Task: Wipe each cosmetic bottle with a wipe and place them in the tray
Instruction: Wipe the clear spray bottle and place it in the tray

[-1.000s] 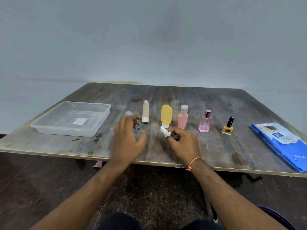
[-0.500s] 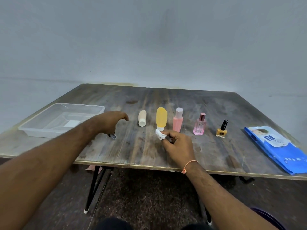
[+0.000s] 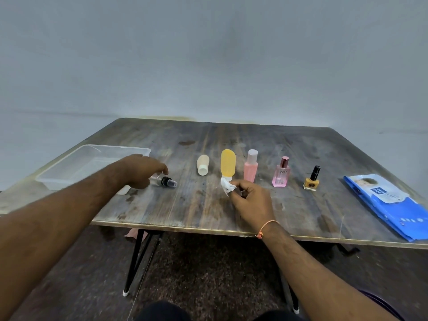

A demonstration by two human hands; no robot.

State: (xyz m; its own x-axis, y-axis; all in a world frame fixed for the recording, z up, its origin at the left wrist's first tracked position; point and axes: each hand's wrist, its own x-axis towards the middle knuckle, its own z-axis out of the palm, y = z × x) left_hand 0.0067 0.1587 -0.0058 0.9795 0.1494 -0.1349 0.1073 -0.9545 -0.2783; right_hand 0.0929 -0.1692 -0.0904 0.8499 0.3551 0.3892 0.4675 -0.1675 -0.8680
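A small clear spray bottle with a black nozzle (image 3: 165, 181) is tipped on its side in the left hand (image 3: 141, 170), whose curled fingers grip its body just beside the near right corner of the clear rectangular plastic tray (image 3: 69, 167); whether the bottle touches the table cannot be told. The right hand (image 3: 251, 200) hovers near the table's front edge, its thumb and fingers pinched together on a crumpled white wipe (image 3: 227, 186). Behind it, in a row on the worn grey wooden table (image 3: 208, 212), are a beige tube with a white cap (image 3: 203, 164), a yellow squeeze tube (image 3: 228, 163), a pink bottle with a white cap (image 3: 250, 165), a pink glass perfume bottle (image 3: 281, 172) and a yellow nail polish bottle with a black cap (image 3: 312, 180). A blue wipes pack (image 3: 389, 205) lies at the far right.
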